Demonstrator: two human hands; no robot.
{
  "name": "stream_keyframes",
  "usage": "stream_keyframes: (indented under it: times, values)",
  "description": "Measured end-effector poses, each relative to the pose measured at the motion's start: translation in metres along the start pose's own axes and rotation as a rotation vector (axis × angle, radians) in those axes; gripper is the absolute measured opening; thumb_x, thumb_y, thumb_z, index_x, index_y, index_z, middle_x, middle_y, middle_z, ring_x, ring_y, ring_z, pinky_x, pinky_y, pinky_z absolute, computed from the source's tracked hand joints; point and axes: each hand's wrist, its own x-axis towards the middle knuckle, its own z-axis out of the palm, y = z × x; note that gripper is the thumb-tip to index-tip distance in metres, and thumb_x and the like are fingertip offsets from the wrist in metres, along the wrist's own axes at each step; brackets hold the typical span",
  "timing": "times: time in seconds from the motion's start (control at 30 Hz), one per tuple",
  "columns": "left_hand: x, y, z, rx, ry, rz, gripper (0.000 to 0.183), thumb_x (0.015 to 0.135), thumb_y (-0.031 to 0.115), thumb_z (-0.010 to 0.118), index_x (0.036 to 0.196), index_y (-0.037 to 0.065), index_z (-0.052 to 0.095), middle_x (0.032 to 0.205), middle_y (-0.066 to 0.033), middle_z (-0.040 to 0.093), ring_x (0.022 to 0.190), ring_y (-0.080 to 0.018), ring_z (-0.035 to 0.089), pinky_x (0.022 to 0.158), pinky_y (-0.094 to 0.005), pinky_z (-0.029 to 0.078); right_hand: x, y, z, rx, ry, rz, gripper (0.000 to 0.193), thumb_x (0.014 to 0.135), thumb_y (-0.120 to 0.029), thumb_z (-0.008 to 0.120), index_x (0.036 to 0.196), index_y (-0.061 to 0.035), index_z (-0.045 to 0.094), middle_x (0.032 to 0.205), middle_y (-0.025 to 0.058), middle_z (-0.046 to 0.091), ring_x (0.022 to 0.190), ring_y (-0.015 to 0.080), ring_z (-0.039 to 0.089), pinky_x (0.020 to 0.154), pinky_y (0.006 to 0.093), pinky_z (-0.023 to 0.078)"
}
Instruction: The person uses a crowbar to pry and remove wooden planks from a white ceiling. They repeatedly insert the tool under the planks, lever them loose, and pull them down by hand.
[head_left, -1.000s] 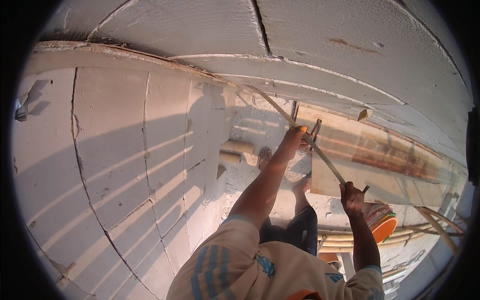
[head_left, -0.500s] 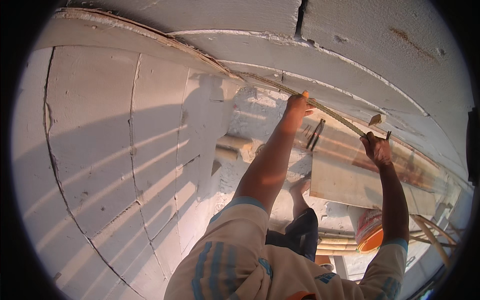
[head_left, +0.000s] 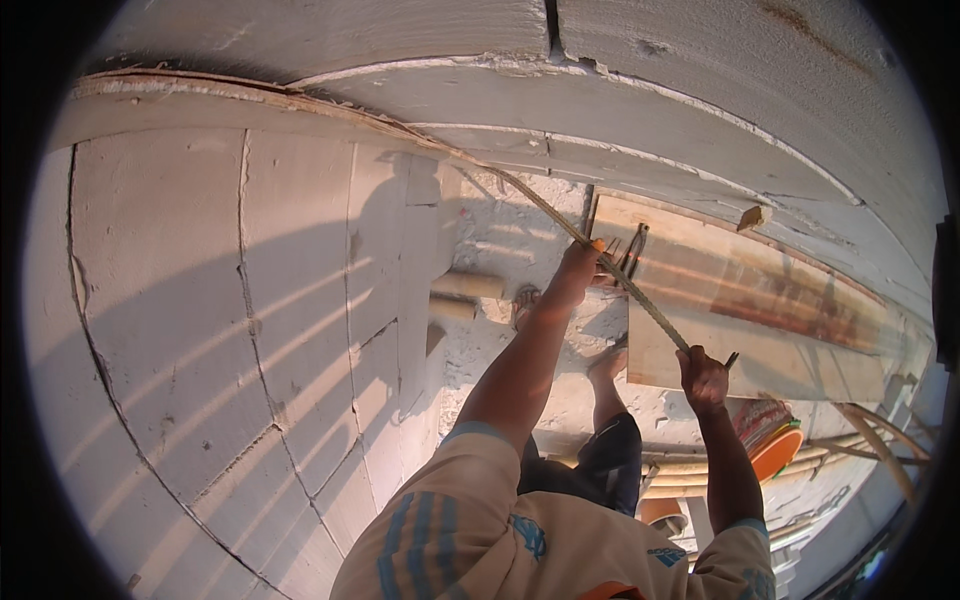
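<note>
A long ribbed steel bar slants from the wall corner down to the right, and both hands grip it. My left hand is wrapped around its middle stretch. Close to the near end, my right hand is closed on the bar, and a short dark end sticks out past the fist. The bar's far end meets the wall by a rough wooden strip; how it sits there I cannot tell. Below my left hand, dark-handled pincers lie at the edge of a wooden board.
Block walls rise on the left and along the far side. A small wood piece juts from the far wall. On the rubble-strewn floor are round poles, an orange container and bamboo poles.
Both hands have come down and toward me with the bar, the right hand also moving left. The bar now slopes more steeply, and its near part has swung away from the far wall.
</note>
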Motion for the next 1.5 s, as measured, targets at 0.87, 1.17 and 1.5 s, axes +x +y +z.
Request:
stream_keyframes:
  times: [0.87,1.17,1.5]
  values:
    - [0.092,-0.004,-0.036,-0.010,0.103,0.056,0.031,0.101,0.030,0.055,0.118,0.005,0.050,0.104,-0.0111,0.066,0.089,-0.0234,0.065,0.081,-0.0429,0.055,0.078,0.057,0.107,-0.054,0.069,-0.099,0.025,0.097,-0.030,0.059,0.087,-0.0084,0.049,0.059,0.0090,0.057,0.052,0.0294,0.061,0.051,0.0407,0.049]
    - [0.120,-0.052,-0.050,-0.059,0.082,0.000,0.031,0.100,0.030,0.056,0.119,0.007,0.051,0.104,-0.0113,0.066,0.087,-0.0214,0.065,0.078,-0.0417,0.054,0.059,0.026,0.129,-0.059,0.018,0.064,0.027,0.094,-0.027,0.064,0.081,-0.0084,0.049,0.059,0.0109,0.057,0.052,0.0312,0.060,0.048,0.0422,0.047]
    - [0.171,0.010,-0.048,-0.123,0.163,0.024,0.036,0.104,0.020,0.049,0.131,-0.001,0.040,0.126,-0.0193,0.054,0.107,-0.0307,0.061,0.096,-0.0493,0.052,0.199,0.106,0.124,-0.163,0.099,-0.224,0.029,0.097,-0.035,0.058,0.088,-0.0085,0.052,0.061,0.0111,0.063,0.056,0.0302,0.065,0.051,0.0400,0.051]
